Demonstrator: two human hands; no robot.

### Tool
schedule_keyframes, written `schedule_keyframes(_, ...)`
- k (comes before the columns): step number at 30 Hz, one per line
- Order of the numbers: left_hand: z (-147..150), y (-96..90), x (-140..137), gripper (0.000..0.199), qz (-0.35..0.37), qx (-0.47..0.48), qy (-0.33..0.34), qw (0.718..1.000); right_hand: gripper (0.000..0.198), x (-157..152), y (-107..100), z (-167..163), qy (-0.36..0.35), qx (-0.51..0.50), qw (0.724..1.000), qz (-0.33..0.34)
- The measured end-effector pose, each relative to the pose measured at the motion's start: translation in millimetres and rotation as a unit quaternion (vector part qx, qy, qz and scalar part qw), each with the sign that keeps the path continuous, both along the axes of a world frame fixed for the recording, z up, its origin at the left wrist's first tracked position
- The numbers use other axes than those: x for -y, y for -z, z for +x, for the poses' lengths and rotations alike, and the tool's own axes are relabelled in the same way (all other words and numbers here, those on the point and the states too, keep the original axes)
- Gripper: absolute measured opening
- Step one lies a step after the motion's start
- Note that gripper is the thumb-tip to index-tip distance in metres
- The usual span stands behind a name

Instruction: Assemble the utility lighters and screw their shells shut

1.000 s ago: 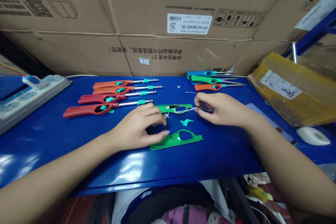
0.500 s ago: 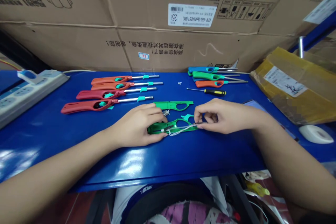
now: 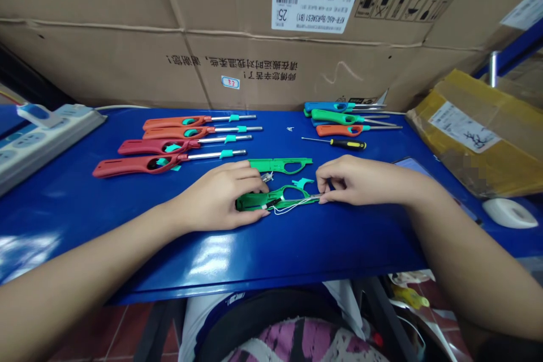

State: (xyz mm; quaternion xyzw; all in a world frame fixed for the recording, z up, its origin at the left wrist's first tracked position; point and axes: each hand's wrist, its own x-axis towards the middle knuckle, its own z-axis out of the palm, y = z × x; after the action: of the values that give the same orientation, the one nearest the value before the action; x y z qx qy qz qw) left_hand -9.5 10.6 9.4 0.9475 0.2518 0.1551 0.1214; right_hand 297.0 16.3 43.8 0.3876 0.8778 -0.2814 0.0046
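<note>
My left hand [image 3: 227,195] grips the handle end of an open green lighter shell half [image 3: 250,202] lying on the blue table. Inside the shell is a small black-and-white part [image 3: 272,203], with thin white wires [image 3: 288,210] running towards the nozzle end. My right hand [image 3: 350,180] pinches a thin metal piece [image 3: 316,197] at that end; its far part is hidden by the fingers. The matching green shell half [image 3: 271,166] lies just behind, its left end close to my left hand. A teal trigger [image 3: 302,182] sits between the halves. Small metal bits [image 3: 267,177] show beside my left fingers.
Several red and orange lighters [image 3: 139,164] lie at left, and blue, green and orange ones [image 3: 335,117] at back right. A screwdriver [image 3: 348,145] lies before those. A power strip [image 3: 42,138], taped carton [image 3: 479,130], phone [image 3: 411,166] and white mouse [image 3: 509,212] flank the table.
My right hand has shifted slightly at the nozzle end, and the wires now lie closer along the shell. My left hand keeps its grip. The camera view has moved a little.
</note>
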Motion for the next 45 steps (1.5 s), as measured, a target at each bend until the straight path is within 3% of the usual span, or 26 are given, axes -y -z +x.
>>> schedule_keyframes(8,0.6,-0.2,0.5,0.027,0.007,-0.007,-0.009,1.0,0.017,-2.7,2.8,-2.0,-0.006,-0.005,1.0,0.004)
schedule_keyframes(13,2.0,-2.7,4.5,0.026,0.021,-0.003,-0.01,1.0,0.022,-0.4,4.0,-8.0,-0.026,-0.072,0.996,0.046)
schedule_keyframes(18,2.6,-3.0,6.7,0.018,0.031,0.004,0.005,0.999,0.014,5.1,11.2,-17.6,-0.055,-0.114,0.99,0.064)
schedule_keyframes(30,3.2,1.9,8.0,0.011,-0.004,0.011,0.019,1.0,0.001,7.2,14.4,-21.6,-0.036,-0.11,0.993,0.032)
schedule_keyframes(38,2.1,6.7,8.1,0.013,-0.038,0.021,0.001,0.999,0.012,8.1,7.0,-19.7,-0.104,-0.099,0.99,0.007)
schedule_keyframes(41,2.1,5.8,9.2,0.012,-0.039,0.031,-0.002,0.999,0.014,8.3,8.7,-20.4,-0.086,-0.118,0.989,0.017)
schedule_keyframes(45,3.1,3.2,10.3,0.012,-0.033,0.044,-0.011,0.998,0.011,3.6,15.1,-18.5,-0.003,-0.136,0.985,0.103)
